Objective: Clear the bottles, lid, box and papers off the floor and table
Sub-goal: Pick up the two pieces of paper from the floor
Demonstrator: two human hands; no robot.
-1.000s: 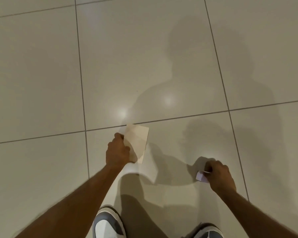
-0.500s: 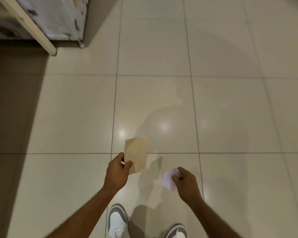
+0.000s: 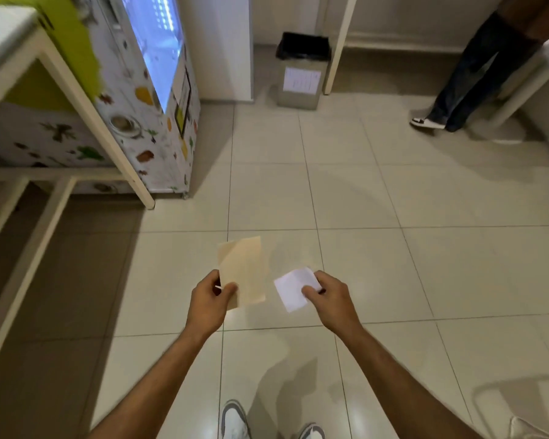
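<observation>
My left hand point(image 3: 210, 297) pinches a tan sheet of paper point(image 3: 244, 270) by its lower left corner and holds it upright above the tiled floor. My right hand point(image 3: 330, 299) grips a small folded white paper point(image 3: 293, 288) just to the right of it. Both papers are off the floor, at about waist height in front of me. No bottles, lid or box are in view.
A grey bin with a black liner point(image 3: 301, 74) stands at the far wall. A patterned vending machine point(image 3: 152, 99) and a white table leg point(image 3: 108, 134) are at the left. Another person's legs point(image 3: 469, 80) are at the far right. My shoes point(image 3: 235, 419) show below.
The view has lifted from the floor to the room, bringing the bin and the machine into sight. Both hands have risen with their papers and come closer together.
</observation>
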